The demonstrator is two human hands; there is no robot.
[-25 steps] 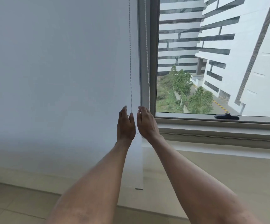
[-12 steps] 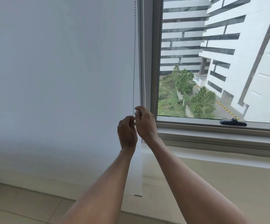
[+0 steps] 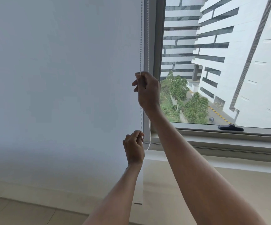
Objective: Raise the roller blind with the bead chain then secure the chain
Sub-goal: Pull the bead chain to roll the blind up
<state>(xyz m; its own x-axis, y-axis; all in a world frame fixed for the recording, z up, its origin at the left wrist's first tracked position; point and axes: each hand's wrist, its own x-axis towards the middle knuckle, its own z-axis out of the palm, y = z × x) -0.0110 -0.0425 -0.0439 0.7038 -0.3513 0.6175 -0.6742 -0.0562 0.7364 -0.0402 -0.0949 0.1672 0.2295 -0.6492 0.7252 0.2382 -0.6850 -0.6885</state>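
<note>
The roller blind (image 3: 63, 95) hangs fully lowered, its bottom edge close to the floor tiles (image 3: 18, 213), covering the left pane, while the right pane is uncovered and shows buildings and trees outside. The bead chain (image 3: 141, 38) hangs at the blind's right edge, just beside the window frame (image 3: 157, 46), in two strands that join in a loop below the sill (image 3: 228, 143). The right hand (image 3: 147, 91) is raised, fingers closed, pinching the left strand at its upper knuckles. The left hand (image 3: 134, 148) sits lower on the same strand, thumb and forefinger closed on it, with the loop hanging just to its right. The stacked placement appears deliberate: one hand high to begin a downward pull, the other low to take up the strand and keep tension. The strand between the hands runs straight, which suggests it is held taut. In my judgement the raising has barely begun. No hook or cleat for securing the chain is visible. A dark window handle (image 3: 230, 127) rests on the lower frame, well apart from both hands.
</note>
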